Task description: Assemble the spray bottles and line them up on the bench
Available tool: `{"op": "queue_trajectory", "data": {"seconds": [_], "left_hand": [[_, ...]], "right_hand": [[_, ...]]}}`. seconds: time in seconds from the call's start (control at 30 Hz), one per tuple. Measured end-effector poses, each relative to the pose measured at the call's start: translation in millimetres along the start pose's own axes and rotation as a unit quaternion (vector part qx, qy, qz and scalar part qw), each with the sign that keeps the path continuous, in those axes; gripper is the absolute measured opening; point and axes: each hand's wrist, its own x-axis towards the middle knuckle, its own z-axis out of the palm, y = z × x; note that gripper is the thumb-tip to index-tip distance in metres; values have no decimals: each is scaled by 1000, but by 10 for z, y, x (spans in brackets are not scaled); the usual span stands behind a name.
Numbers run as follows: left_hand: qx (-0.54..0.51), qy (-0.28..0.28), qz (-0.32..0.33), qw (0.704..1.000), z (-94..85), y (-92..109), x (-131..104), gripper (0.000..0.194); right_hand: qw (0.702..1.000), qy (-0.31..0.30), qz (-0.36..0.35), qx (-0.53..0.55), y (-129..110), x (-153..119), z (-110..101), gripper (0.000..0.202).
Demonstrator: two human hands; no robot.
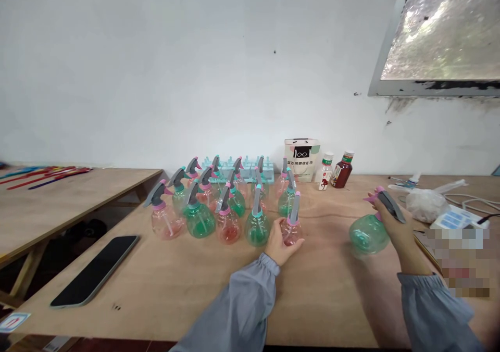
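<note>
My left hand (280, 243) is wrapped round the lower part of a pink spray bottle (292, 231) with a grey trigger head, at the right end of the front row. My right hand (394, 226) grips a green spray bottle (367, 234) by its neck, below the pink nozzle and grey trigger; this bottle is tilted, apart from the others. Several pink and green spray bottles stand upright in rows left of my left hand, among them a green one (257, 229) beside it.
A black phone (96, 271) lies at the left. Behind the bottles are a light blue rack (267, 171), a paper bag (300, 159), a white bottle (325, 172) and a brown bottle (342, 170). A plastic bag (425, 204) and a white device (457, 220) lie at the right.
</note>
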Motion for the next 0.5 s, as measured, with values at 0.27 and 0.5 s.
{"op": "queue_trajectory", "data": {"seconds": [0.27, 0.5], "left_hand": [[-2, 1, -2, 1000, 6, -19, 0, 75], [6, -8, -2, 1000, -14, 17, -4, 75]], "right_hand": [[998, 25, -20, -55, 319, 220, -70, 48], [983, 37, -20, -178, 772, 38, -191, 65]]}}
